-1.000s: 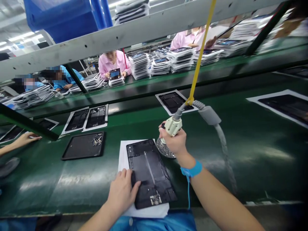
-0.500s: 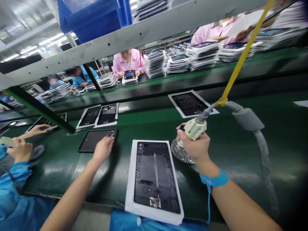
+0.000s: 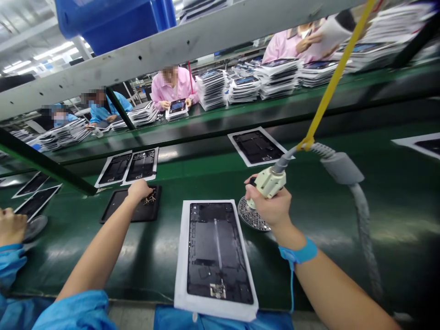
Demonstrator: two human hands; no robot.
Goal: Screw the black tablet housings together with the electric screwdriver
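My right hand (image 3: 271, 201) is wrapped around a cream electric screwdriver (image 3: 270, 182) hung from a yellow strap, with a grey cable at its top. Its lower end points into a round dish with many small holes (image 3: 252, 216). My left hand (image 3: 139, 190) reaches into a shallow black tray (image 3: 115, 206), fingers drawn together at a pile of small metal parts (image 3: 150, 197); its fingertips are partly hidden. Between my arms a black tablet housing (image 3: 216, 247) lies open on white sheets (image 3: 182, 275) at the table edge. Nothing touches it from above.
Two open housings (image 3: 129, 167) lie behind the tray, and another (image 3: 257, 146) behind the screwdriver. A slanted green post (image 3: 48, 160) stands at left. Nearby a co-worker's hand (image 3: 12, 227) shows. Stacks of tablets (image 3: 211, 89) and several people are on the far bench.
My left hand has left the tablet housing and moved to the small parts in the black tray. My right hand keeps the screwdriver over the round dish. The view has swung a little.
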